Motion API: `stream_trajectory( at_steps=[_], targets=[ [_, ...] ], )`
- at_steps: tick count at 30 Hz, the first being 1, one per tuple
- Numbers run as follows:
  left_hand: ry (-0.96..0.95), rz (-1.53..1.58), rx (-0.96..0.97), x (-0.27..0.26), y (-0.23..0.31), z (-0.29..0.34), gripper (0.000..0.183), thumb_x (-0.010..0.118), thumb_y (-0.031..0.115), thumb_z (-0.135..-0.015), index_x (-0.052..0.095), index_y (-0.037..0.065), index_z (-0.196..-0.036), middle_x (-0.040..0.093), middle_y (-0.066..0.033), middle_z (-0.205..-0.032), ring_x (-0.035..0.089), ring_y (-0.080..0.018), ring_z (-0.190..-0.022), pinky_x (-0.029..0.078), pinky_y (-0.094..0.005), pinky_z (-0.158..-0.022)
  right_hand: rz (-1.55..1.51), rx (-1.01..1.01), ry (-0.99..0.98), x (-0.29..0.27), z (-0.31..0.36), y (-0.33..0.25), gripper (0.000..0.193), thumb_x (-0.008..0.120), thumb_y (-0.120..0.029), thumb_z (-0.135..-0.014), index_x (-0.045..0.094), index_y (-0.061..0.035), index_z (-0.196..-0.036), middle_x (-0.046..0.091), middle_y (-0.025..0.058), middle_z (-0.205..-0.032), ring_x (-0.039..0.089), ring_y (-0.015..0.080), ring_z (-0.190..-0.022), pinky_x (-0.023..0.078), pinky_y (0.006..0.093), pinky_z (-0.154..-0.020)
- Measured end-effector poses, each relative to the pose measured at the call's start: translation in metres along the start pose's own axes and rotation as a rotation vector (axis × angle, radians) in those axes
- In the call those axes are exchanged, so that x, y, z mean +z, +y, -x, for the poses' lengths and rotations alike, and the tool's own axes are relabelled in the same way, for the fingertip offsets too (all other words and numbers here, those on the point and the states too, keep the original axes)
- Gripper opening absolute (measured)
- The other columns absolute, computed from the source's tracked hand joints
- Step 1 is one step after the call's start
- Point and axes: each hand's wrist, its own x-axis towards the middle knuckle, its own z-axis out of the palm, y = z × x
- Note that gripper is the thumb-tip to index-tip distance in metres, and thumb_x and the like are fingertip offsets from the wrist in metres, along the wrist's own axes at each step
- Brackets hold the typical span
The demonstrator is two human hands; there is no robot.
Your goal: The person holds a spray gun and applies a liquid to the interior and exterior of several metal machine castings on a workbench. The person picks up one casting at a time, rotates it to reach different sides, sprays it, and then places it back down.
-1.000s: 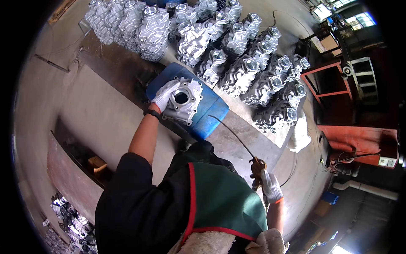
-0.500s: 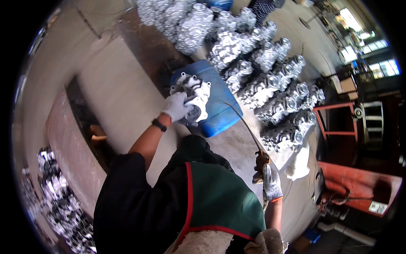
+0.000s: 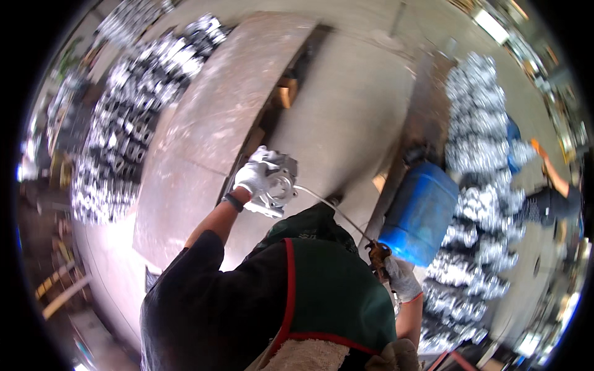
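Observation:
My left hand [image 3: 250, 179], in a white glove, grips a silvery cast metal housing [image 3: 281, 183] with a round opening, held up in front of me over the floor. My gloved right hand [image 3: 404, 282] is closed round the brown handle of an air blow gun [image 3: 378, 252]. Its long thin nozzle tube [image 3: 339, 211] points left, and the tip is at the housing's edge; whether they touch I cannot tell. A blue plastic drum [image 3: 421, 213] lies just beyond my right hand.
A long metal-topped bench [image 3: 204, 139] stands at the left, with many silvery castings [image 3: 117, 148] behind it. On the right, rows of similar housings [image 3: 476, 123] line another bench [image 3: 430, 102]. Beyond them a co-worker [image 3: 550, 198] reaches out with an orange-gloved hand.
I have turned left, and the housing has come away from the blue drum toward the left bench. The blow gun's nozzle has swung over to the housing.

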Motion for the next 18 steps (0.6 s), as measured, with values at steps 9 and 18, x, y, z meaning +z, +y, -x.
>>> stream_trajectory(
  at_steps=[9, 18],
  targets=[
    [0.287, 0.303, -0.802, 0.018, -0.194, 0.029, 0.053, 0.068, 0.043, -0.069, 0.063, 0.007, -0.108, 0.066, -0.0119, -0.104, 0.06, -0.028, -0.097, 0.044, -0.0349, -0.088, 0.432, 0.239, -0.3, 0.088, -0.121, -0.135, 0.058, 0.04, -0.048, -0.093, 0.063, 0.0048, -0.095, 0.064, 0.0107, -0.075, 0.056, 0.0163, -0.067, 0.043, 0.0308, -0.063],
    [0.27, 1.0, -0.934, 0.024, -0.314, -0.087, 0.039, 0.064, 0.03, -0.077, 0.064, 0.004, -0.106, 0.067, -0.0094, -0.101, 0.064, -0.0204, -0.089, 0.05, -0.0322, -0.076, 0.248, 0.257, -0.116, 0.191, -0.254, -0.195, 0.051, 0.044, -0.04, -0.093, 0.06, 0.008, -0.091, 0.062, 0.0083, -0.071, 0.055, 0.0161, -0.064, 0.043, 0.0295, -0.062]
  ],
)
